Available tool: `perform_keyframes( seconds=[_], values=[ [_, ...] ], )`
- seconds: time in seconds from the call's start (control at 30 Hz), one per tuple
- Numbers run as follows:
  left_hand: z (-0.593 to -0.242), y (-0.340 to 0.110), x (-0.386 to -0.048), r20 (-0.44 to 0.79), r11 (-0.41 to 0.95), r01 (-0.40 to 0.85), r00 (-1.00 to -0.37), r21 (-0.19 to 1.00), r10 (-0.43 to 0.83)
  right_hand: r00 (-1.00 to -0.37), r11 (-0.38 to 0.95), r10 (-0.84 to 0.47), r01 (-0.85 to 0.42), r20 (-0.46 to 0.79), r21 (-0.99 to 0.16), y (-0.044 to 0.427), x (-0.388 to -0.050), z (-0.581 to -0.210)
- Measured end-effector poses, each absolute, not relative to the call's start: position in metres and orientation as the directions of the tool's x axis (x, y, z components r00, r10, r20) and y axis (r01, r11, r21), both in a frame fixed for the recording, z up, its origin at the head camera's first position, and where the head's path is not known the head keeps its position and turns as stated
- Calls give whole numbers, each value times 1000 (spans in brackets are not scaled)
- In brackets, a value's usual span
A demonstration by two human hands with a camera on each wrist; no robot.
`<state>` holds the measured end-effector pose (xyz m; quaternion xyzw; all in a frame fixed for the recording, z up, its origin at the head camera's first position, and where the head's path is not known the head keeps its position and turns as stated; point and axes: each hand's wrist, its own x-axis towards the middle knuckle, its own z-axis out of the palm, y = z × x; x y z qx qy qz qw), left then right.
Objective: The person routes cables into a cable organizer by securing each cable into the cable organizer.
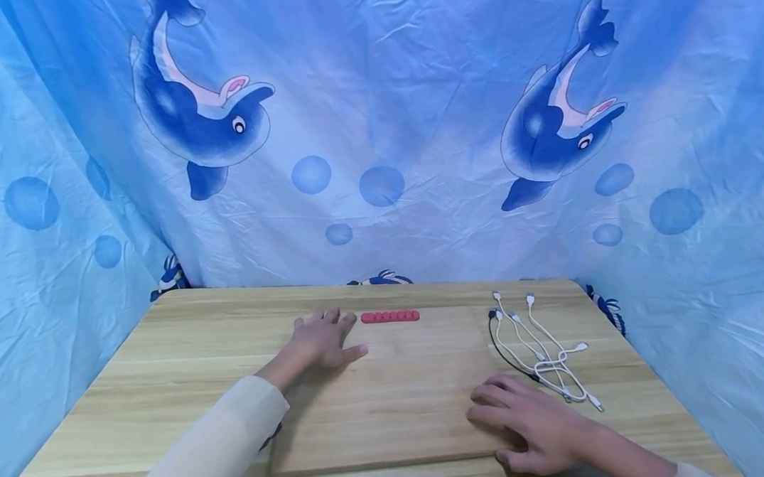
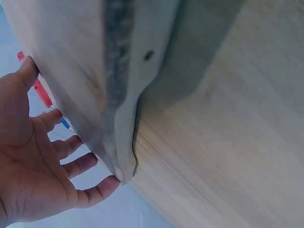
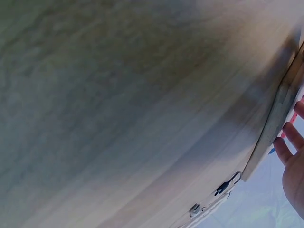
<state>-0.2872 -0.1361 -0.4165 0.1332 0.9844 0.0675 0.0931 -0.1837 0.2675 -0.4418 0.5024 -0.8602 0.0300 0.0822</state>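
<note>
A flat wooden board (image 1: pixel 389 402) lies on the table. My left hand (image 1: pixel 325 338) rests at its far left corner with fingers spread; in the left wrist view the fingertips of this hand (image 2: pixel 35 156) touch the board. On the board's right side, towards the front, my right hand (image 1: pixel 531 424) has its fingers loosely bent over the surface and its thumb near the front corner. Only part of that hand (image 3: pixel 297 152) shows in the right wrist view. A red notched strip (image 1: pixel 390 316) sits at the board's far edge, just right of my left fingers.
White cables and a black one (image 1: pixel 557 362) lie in a loose tangle on the table, right of the board and beyond my right hand. Blue fabric (image 1: pixel 441 136) printed with dolphins hangs behind and beside the wooden table (image 1: pixel 188 346).
</note>
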Motion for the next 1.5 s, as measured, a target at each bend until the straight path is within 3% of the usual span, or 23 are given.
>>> perform_keyframes(
  seconds=[0.37, 0.7, 1.27, 1.5],
  values=[
    [-411, -133, -286, -180, 955, 247, -944, 164, 275, -468, 481, -866, -876, 178, 41, 268, -184, -443],
    [-408, -134, -286, -209, 954, 227, -941, 198, 267, -520, 527, -838, -850, 167, -1, 264, -180, -441],
    [-409, -133, -288, -213, 954, 224, -940, 199, 265, -475, 494, -855, -868, 207, 47, 265, -179, -439],
    [-409, -133, -287, -220, 953, 223, -938, 208, 267, -450, 463, -865, -886, 221, 6, 265, -194, -433]
  ],
)
